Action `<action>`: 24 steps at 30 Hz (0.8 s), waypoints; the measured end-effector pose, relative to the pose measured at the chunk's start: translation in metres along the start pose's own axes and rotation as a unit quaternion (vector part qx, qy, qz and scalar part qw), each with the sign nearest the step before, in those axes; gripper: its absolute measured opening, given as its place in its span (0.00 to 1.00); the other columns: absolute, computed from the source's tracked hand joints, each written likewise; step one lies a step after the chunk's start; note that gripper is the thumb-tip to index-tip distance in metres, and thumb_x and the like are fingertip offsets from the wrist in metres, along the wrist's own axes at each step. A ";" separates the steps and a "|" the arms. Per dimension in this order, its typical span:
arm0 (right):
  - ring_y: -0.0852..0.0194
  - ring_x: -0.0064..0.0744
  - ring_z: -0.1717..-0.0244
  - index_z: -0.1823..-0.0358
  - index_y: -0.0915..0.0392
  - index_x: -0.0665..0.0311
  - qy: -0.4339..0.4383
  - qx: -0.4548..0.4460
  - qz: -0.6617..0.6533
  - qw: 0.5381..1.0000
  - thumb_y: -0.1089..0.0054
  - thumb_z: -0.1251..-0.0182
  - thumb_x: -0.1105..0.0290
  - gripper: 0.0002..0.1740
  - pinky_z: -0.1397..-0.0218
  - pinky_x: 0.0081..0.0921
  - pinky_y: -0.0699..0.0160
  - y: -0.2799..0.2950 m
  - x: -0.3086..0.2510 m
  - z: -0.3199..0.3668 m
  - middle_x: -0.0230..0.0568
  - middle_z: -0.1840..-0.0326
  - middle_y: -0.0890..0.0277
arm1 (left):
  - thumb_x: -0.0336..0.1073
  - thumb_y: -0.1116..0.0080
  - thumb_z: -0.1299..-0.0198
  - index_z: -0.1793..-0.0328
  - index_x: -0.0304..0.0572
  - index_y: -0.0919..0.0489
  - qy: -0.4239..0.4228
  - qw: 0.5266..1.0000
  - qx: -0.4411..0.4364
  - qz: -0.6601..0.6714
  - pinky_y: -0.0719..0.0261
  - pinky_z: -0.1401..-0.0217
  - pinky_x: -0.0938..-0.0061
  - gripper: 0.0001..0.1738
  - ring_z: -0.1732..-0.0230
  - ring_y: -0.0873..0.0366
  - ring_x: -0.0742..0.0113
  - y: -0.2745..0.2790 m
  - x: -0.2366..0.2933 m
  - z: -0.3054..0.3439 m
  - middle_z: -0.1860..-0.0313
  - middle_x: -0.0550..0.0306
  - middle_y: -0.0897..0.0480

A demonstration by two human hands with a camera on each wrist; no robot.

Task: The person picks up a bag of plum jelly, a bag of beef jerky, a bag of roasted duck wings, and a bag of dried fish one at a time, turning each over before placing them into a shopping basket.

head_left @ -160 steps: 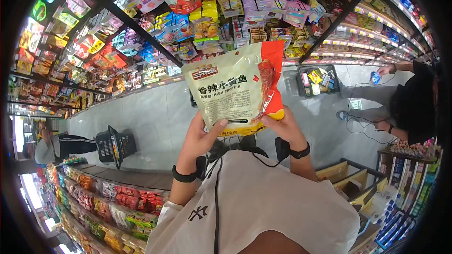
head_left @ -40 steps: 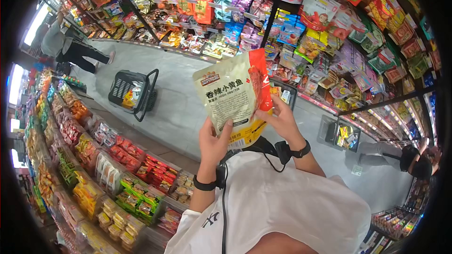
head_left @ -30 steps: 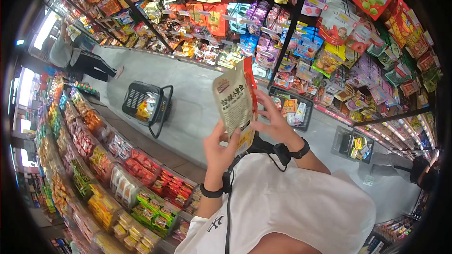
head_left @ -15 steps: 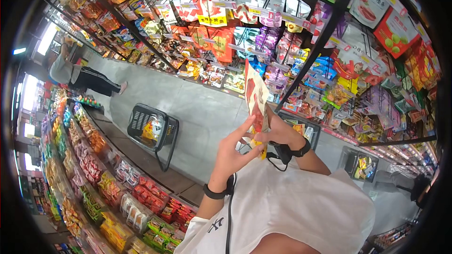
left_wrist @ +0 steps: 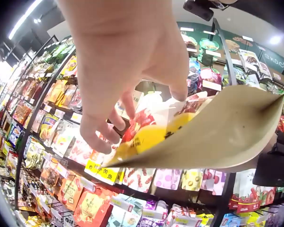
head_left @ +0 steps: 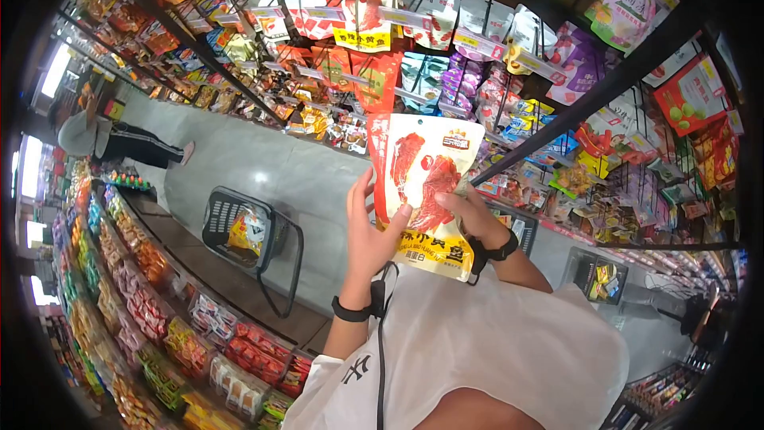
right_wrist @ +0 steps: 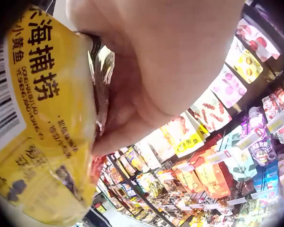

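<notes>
In the head view a snack bag of spicy small yellow fish (head_left: 418,155), white with a red side strip and a yellow lower band, is held up before the white shirt, its front with pictured fish facing the camera. My left hand (head_left: 368,231) grips its left edge, thumb on the front. On the opposite side my right hand (head_left: 480,221) pinches it, thumb over the front and fingers hidden behind. The left wrist view looks at the bag's beige bottom fold (left_wrist: 208,135). A barcode and yellow printed back panel (right_wrist: 61,127) show in the right wrist view.
Shelves of hanging snack bags (head_left: 458,72) stand ahead, with matching fish bags (head_left: 366,16) among them. A shopping basket (head_left: 247,227) sits on the floor at left. Candy bins (head_left: 147,302) line the lower left. Another person (head_left: 119,139) is in the far left aisle.
The bag has turned from its text-covered back, past edge-on, to its pictured front. Both hands have shifted their hold on it. The head view has swung towards the hanging snack shelves.
</notes>
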State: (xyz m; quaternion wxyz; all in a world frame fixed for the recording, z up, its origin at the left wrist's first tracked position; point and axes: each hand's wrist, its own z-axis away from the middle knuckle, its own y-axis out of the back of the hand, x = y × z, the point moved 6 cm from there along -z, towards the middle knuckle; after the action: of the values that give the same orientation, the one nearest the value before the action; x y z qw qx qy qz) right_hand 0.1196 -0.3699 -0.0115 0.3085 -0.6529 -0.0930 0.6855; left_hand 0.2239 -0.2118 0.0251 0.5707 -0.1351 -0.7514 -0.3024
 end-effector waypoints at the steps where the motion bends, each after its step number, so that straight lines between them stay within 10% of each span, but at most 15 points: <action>1: 0.23 0.24 0.37 0.25 0.33 0.67 0.009 0.004 0.022 1.000 0.36 0.24 0.66 0.31 0.33 0.28 0.21 -0.005 -0.003 -0.010 0.36 0.34 0.23 | 0.33 0.29 0.35 0.17 0.39 0.37 0.034 0.997 -0.026 0.066 0.20 0.34 0.65 0.43 0.35 0.21 0.58 0.005 -0.005 -0.012 0.28 0.49 0.27; 13: 0.22 0.17 0.59 0.45 0.19 0.69 0.105 0.155 0.219 0.958 0.35 0.26 0.66 0.16 0.55 0.24 0.20 -0.019 -0.020 -0.146 0.31 0.58 0.17 | 0.35 0.29 0.33 0.16 0.41 0.35 0.040 0.993 -0.055 0.093 0.17 0.37 0.64 0.41 0.37 0.19 0.59 0.083 -0.050 -0.147 0.32 0.48 0.27; 20: 0.23 0.17 0.59 0.50 0.19 0.68 0.109 0.113 0.281 0.947 0.38 0.26 0.65 0.13 0.52 0.27 0.20 0.018 -0.027 -0.216 0.28 0.63 0.18 | 0.36 0.29 0.32 0.19 0.46 0.28 0.071 0.990 -0.092 0.075 0.19 0.36 0.67 0.36 0.37 0.20 0.59 0.067 -0.096 -0.223 0.34 0.49 0.24; 24: 0.14 0.29 0.51 0.41 0.20 0.70 0.102 0.101 0.312 0.939 0.40 0.26 0.64 0.19 0.44 0.32 0.19 0.042 -0.035 -0.268 0.44 0.52 0.11 | 0.33 0.34 0.28 0.16 0.48 0.33 0.051 0.988 -0.118 0.084 0.18 0.36 0.67 0.36 0.39 0.19 0.61 0.052 -0.134 -0.266 0.35 0.53 0.23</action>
State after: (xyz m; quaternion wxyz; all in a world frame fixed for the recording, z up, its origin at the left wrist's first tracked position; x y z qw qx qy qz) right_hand 0.3605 -0.4959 -0.0393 0.1513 -0.6811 0.2176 0.6826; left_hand 0.5013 -0.3139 -0.0411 0.6119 -0.2489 -0.6660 -0.3465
